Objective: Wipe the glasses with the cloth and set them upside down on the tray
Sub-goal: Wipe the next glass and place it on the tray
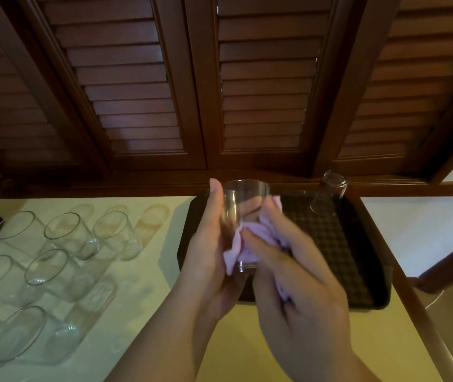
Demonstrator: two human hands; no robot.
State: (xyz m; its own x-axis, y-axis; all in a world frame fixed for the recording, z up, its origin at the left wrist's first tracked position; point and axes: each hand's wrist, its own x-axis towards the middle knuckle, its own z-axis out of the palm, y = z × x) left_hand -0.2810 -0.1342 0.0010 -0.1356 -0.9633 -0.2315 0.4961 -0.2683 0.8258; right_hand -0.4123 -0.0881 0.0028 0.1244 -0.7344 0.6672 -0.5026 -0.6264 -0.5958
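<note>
The left hand (214, 244) curls round a clear glass (243, 213), thumb up along its left wall, holding it upright and lifted above the near-left part of the tray (357, 260). That grip likely steadies the glass so the other hand can rub against it. The right hand (299, 274) grips a bunched lilac cloth (250, 241), pressing it against the lower wall and base of the glass; its fingers are blurred, which suggests rubbing in progress. Keeping the work over the tray seems sensible, since the finished glass has only a short way to go.

The held glass is a plain straight-sided tumbler, transparent, with its open rim facing up and away, so it has yet to be turned over.

On the dark, textured tray, one glass (330, 194) already stands upside down at the far-right corner. To the left, on the pale counter (148, 299), several more tumblers (65, 235) wait upright in loose rows, apparently not yet wiped. Dark louvred shutters (137, 92) rise behind the counter.
</note>
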